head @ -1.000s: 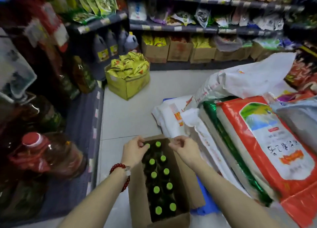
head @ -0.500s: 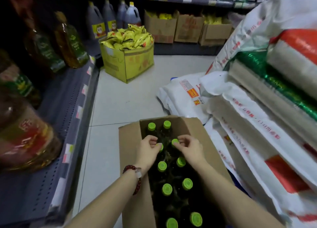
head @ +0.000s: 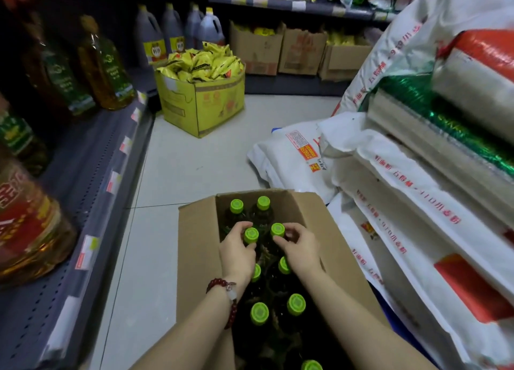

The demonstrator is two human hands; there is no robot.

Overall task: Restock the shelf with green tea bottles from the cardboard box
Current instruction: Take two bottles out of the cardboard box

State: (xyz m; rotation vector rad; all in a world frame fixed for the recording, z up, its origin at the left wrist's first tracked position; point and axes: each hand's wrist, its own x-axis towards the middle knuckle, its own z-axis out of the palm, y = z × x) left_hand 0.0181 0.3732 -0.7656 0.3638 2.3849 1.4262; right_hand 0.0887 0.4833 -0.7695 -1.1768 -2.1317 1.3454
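Box (head: pixel 200 258) sitting open on floor, flaps out, btwn shelf (head: pixel 91 191) on left and sacks (head: pixel 403 203) on right. Two rows of green-capped bottles (head: pixel 296 304) standing upright inside, looking close to full.

Left hand (head: pixel 237 251) closing around neck of bottle in 2nd pair from far end, left row; fingers curling just under its cap (head: pixel 251 235). Right hand (head: pixel 300 248) doing same on right-row neighbour, fingertips pinching at cap (head: pixel 277 229). Both hands grasping, bottles seemingly not lifted yet, caps sitting about level w/ the others. How firm the grip is: can't tell.

Step in hand, my read: pick-up, one bottle per hand. Restock looking barely begun; no green tea showing on shelf in view.

Shelf lower deck showing bare grey stretch near its edge; oil jugs (head: pixel 105 66) standing further back and along it.

Next move prob calling for straight-up pull to clear neighbours, packed tight. Then swing left to shelf, setting bottles upright. Risk: neck-only hold slipping, or bumping flap on way out.
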